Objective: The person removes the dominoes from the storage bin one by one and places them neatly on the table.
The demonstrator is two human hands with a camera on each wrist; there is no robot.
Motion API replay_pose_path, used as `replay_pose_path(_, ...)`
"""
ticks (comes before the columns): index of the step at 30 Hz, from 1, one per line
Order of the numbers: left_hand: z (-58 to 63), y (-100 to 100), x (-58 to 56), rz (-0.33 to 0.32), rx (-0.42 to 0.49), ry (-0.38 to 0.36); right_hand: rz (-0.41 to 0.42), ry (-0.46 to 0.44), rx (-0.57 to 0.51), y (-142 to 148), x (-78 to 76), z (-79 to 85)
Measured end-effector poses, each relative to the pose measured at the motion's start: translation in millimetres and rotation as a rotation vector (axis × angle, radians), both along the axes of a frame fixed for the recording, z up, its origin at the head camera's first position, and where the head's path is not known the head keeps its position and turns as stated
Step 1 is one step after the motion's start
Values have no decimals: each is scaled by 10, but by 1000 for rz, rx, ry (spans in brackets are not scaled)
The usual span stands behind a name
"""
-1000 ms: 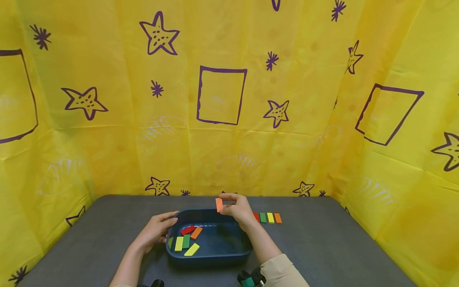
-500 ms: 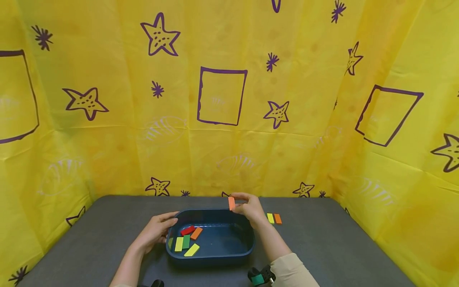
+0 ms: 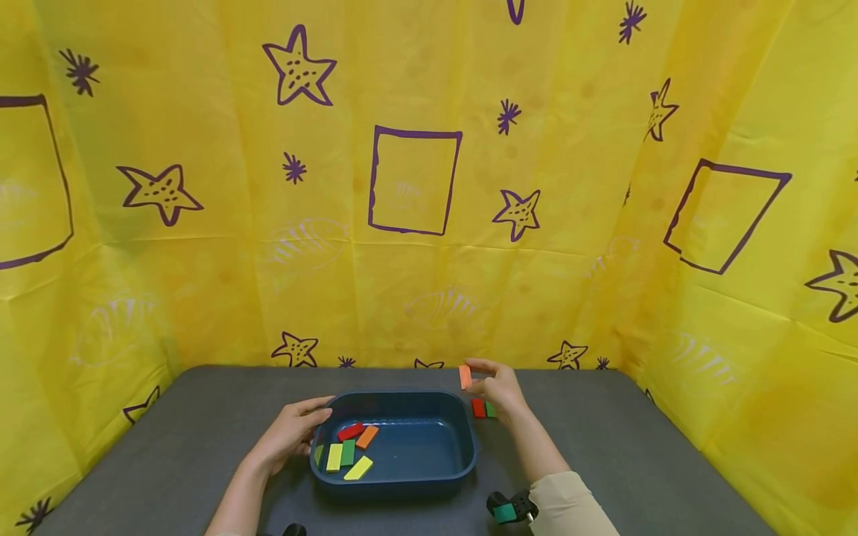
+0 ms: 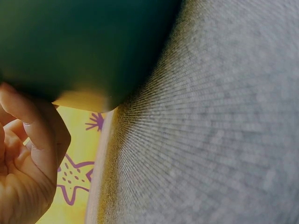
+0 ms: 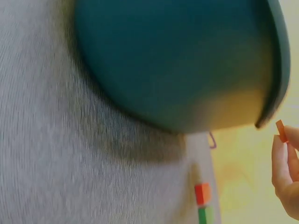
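A dark blue, rounded rectangular tub (image 3: 418, 450) stands on the table. My left hand (image 3: 290, 434) holds its left end, with the thumb at the rim; in the left wrist view curled fingers (image 4: 39, 126) lie against its outer wall. Inside, toward the left, are a red block (image 3: 351, 431), an orange block (image 3: 366, 436), a green block (image 3: 348, 451) and two yellow blocks (image 3: 334, 457). My right hand (image 3: 501, 390) pinches a small flat orange block (image 3: 465, 377) between thumb and fingertips, raised beyond the tub's far right corner.
Right of the tub, a red block (image 3: 479, 408) and a green block (image 3: 491, 409) lie side by side on the grey table (image 3: 643, 461); my right hand hides whatever lies further along. Yellow patterned cloth (image 3: 415, 298) closes off the back and sides.
My right hand has moved right with the orange block, from over the tub's far rim to past its corner. It now covers the table's yellow and orange blocks. My left hand stays put.
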State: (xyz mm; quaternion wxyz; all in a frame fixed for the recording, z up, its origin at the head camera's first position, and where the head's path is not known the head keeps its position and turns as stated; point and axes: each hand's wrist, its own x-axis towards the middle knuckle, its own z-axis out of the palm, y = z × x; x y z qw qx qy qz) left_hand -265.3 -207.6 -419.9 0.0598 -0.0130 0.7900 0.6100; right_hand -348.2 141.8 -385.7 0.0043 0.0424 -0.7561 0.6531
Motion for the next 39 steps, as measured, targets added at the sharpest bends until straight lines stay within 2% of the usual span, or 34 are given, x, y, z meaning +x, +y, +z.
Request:
replay_pose_path(4, 6, 3, 2, 1, -1, 3, -38, -14, -4, 113, -20, -53)
replay_pose_path(9, 6, 0, 10, -10, 9, 6, -85, -7, 56, 240, 0, -151)
replay_pose_path(17, -2, -11, 14, -20, 18, 13, -86, 0, 41, 448, 60, -245)
replay_pose_path(26, 0, 3, 18, -16, 15, 12, -147, -23, 72, 640, 45, -343)
replay_pose_path(39, 13, 10, 14, -3, 2, 2, -217, -24, -45, 850, 13, -439)
